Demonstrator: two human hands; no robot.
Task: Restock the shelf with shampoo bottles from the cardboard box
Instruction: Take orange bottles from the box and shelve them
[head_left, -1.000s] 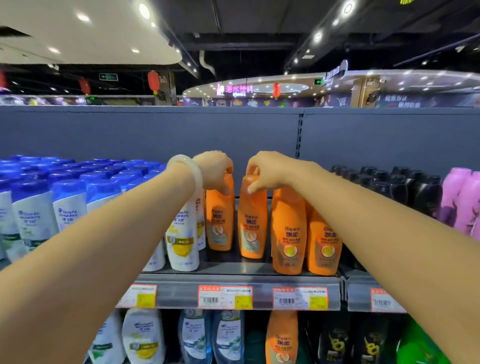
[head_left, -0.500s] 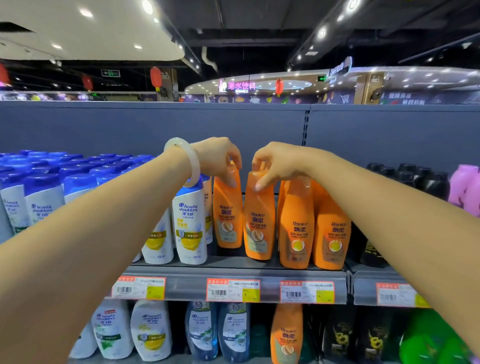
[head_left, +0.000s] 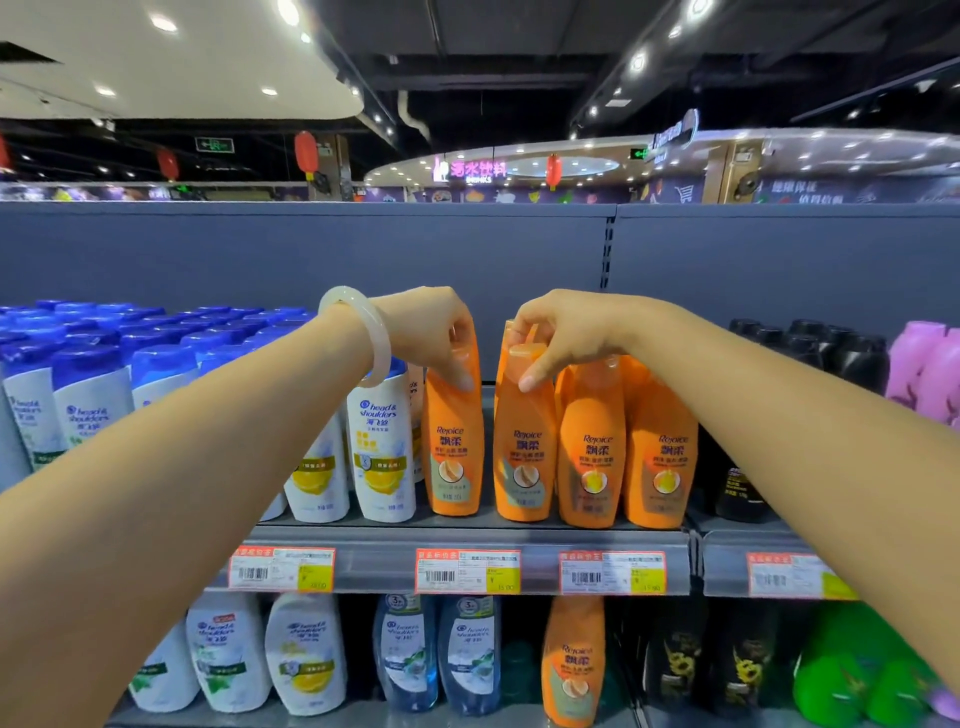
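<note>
While both arms reach over the upper shelf (head_left: 467, 540), each hand grips the cap end of an orange Rejoice shampoo bottle. The left hand (head_left: 431, 327), with a pale bangle (head_left: 363, 332) on its wrist, curls its fingers over the top of the left orange bottle (head_left: 453, 447), thumb down the front. The right hand (head_left: 566, 332) pinches the cap of the second orange bottle (head_left: 522, 452), its index finger lying down the bottle's front. Both bottles stand upright on the shelf with a narrow gap between them. Just to the right of the second bottle stand two more orange Rejoice bottles (head_left: 592, 452), close together and touching it or nearly so. To the left stand white Head & Shoulders bottles (head_left: 382, 441) with blue caps, in rows running back and leftward. Black bottles (head_left: 810, 343) and pink bottles (head_left: 924, 364) fill the far right of the same shelf. Price tags (head_left: 467, 571) line the shelf edge. On the lower shelf (head_left: 363, 719) stand more white, blue, orange, black and green bottles. The cardboard box does not appear in this view.
</note>
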